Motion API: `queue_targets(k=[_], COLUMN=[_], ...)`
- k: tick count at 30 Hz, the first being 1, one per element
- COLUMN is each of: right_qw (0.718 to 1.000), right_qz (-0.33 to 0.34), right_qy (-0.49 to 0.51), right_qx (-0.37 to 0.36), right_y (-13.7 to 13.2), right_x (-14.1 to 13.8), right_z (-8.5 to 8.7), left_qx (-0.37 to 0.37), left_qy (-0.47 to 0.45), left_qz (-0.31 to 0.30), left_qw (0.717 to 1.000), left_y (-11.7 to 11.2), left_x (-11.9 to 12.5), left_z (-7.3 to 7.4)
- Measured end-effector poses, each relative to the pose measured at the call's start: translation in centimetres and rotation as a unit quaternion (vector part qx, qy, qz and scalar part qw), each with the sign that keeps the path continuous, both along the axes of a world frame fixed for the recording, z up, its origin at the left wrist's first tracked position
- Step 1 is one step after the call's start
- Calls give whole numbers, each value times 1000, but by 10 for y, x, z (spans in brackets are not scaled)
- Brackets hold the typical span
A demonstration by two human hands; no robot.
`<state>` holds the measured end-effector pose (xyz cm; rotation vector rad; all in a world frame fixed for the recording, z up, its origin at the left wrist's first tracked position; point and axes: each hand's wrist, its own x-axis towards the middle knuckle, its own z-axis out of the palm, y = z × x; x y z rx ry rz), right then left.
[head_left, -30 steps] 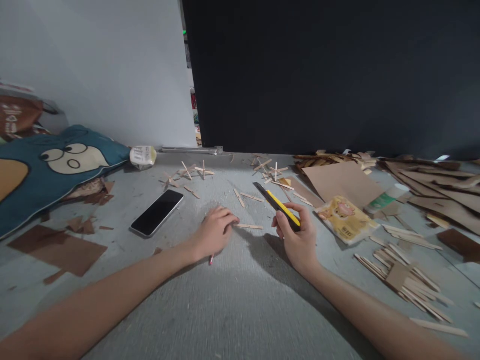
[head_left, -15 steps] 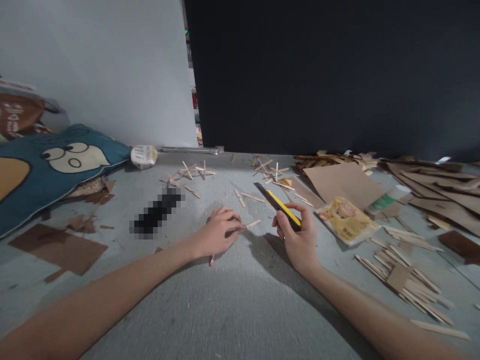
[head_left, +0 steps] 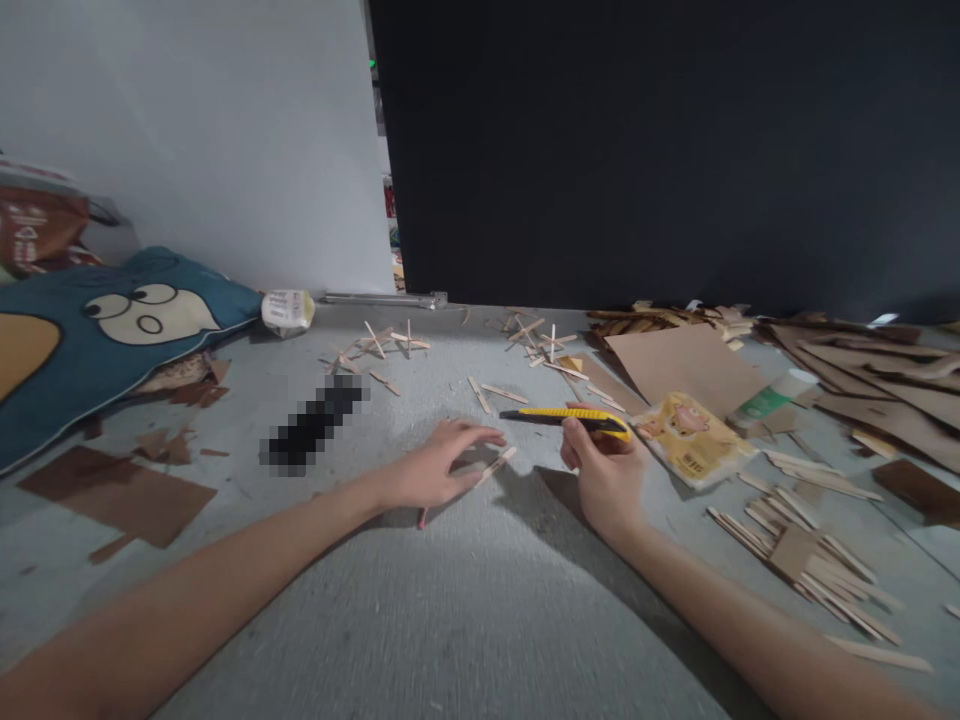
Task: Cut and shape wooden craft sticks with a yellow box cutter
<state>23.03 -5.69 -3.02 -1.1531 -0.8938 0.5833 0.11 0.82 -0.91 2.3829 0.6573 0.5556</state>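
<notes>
My right hand [head_left: 609, 475] grips a yellow and black utility knife [head_left: 574, 418], its dark tip pointing left above the grey surface [head_left: 480, 610]. To the left, my left hand [head_left: 441, 465] is low over the surface with thumb and fingers apart. A short wooden craft stick [head_left: 498, 464] lies by its thumb tip; whether they touch is hard to tell. Beneath the left hand, the end of a thin pinkish-red object [head_left: 422, 518] sticks out. Two loose sticks, one of them a thin craft stick [head_left: 505, 394], lie just beyond the knife tip.
Small stick assemblies [head_left: 409, 340] stand at the back. On the right are a yellow packet [head_left: 694, 440], a glue stick [head_left: 772, 397], bundled sticks [head_left: 799, 555] and cardboard pieces [head_left: 682, 365]. Brown cardboard [head_left: 120, 495] and a blue cushion [head_left: 150, 310] lie left. A dark panel [head_left: 660, 150] rises behind.
The knife has swung from slanting up-left to nearly level, its tip lower. My left thumb and fingers have spread apart, and the small stick has shifted slightly and turned.
</notes>
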Motion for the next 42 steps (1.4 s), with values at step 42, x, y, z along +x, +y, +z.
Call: queue_targets(k=[42], right_qw=[947], right_qz=[186], right_qy=[242], right_qx=[-101], right_y=[76], right_x=[-68], right_z=[47], left_qx=[24], left_qy=[25], left_qz=[146], left_qw=[989], left_y=[-13], left_x=[16], left_z=[-15])
